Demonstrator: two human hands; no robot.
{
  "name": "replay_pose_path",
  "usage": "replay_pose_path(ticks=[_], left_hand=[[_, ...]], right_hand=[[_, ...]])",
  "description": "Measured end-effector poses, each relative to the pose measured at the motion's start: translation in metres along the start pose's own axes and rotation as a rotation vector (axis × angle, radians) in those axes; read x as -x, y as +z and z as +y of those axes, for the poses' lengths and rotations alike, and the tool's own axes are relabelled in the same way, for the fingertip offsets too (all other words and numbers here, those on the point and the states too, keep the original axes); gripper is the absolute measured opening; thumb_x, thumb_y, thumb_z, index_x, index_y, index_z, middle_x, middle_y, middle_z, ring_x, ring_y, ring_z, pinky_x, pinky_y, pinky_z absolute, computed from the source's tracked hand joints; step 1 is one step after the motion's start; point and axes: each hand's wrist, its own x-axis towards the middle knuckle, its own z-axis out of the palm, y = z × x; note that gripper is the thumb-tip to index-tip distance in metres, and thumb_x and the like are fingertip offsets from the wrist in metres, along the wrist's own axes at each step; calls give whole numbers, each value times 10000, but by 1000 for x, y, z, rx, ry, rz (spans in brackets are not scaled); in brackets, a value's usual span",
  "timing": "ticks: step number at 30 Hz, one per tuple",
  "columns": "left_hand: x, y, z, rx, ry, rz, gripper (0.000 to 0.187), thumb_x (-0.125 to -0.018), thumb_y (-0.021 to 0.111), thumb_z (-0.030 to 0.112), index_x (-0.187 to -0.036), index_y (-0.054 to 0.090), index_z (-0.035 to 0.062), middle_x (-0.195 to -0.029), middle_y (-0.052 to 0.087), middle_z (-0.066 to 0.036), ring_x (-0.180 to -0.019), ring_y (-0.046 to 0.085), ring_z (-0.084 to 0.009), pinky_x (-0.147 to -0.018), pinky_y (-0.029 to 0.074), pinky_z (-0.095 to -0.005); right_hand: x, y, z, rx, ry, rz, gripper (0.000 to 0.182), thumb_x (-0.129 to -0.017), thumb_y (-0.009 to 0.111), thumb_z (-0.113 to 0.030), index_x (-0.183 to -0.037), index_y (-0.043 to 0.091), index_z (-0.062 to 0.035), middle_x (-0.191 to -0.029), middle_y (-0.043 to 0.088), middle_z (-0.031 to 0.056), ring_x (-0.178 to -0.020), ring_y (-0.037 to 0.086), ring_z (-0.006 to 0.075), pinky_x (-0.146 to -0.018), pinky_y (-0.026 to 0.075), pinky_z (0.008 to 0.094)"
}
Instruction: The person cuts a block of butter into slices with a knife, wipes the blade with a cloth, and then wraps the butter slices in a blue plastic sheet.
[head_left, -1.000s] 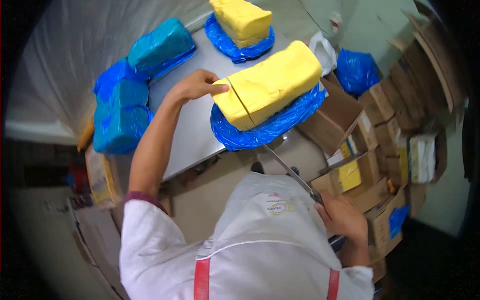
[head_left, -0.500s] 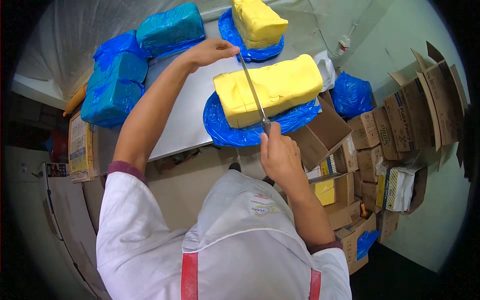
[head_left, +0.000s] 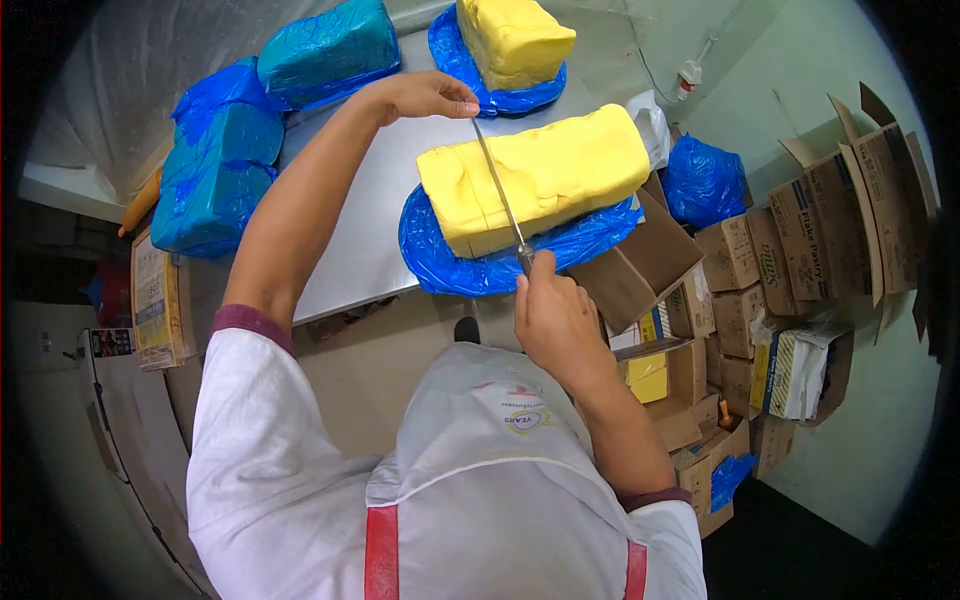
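Observation:
A long knife (head_left: 500,183) lies crosswise over a large yellow block (head_left: 560,155) that looks like butter or margarine. My right hand (head_left: 560,315) is closed around the knife's handle at the block's near side. At the far end of the blade, the fingertips of my left hand (head_left: 425,97) pinch the tip. A thin line marks the block's near face left of the blade. Under the block spreads an opened blue plastic wrap (head_left: 430,255). Behind it, a second yellow block (head_left: 515,45) stands on its own blue wrap (head_left: 525,98).
Two blocks still in blue plastic, a left one (head_left: 215,170) and a far one (head_left: 330,55), sit on the metal table (head_left: 350,240). Cardboard boxes (head_left: 800,240) are stacked along the right wall. A blue plastic bundle (head_left: 705,180) rests beside an open carton (head_left: 640,270) near the table's right end.
The view has shifted slightly. My right hand and the knife's handle sit a little nearer to me and further left. Both hands keep their hold on the knife.

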Motion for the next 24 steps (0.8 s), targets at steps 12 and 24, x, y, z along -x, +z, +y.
replay_pose_path(ticks=[12, 24], left_hand=[[-50, 7, -34, -316, -132, -204, 774, -814, 697, 456, -1415, 403, 66, -1464, 365, -209, -1383, 302, -343, -1123, 243, -431], [-99, 47, -117, -453, -92, -165, 1099, -667, 745, 488, -1513, 144, 128, -1546, 96, -252, -1414, 146, -438, -1141, 199, -485]], right_hand=[[-18, 26, 21, 102, 53, -174, 185, -843, 500, -45, -971, 402, 48, -744, 633, 297, -710, 637, 473, -674, 497, 566], [-34, 80, 59, 55, 104, -189, 171, -834, 495, -30, -967, 430, 57, -779, 633, 317, -766, 642, 474, -711, 506, 552]])
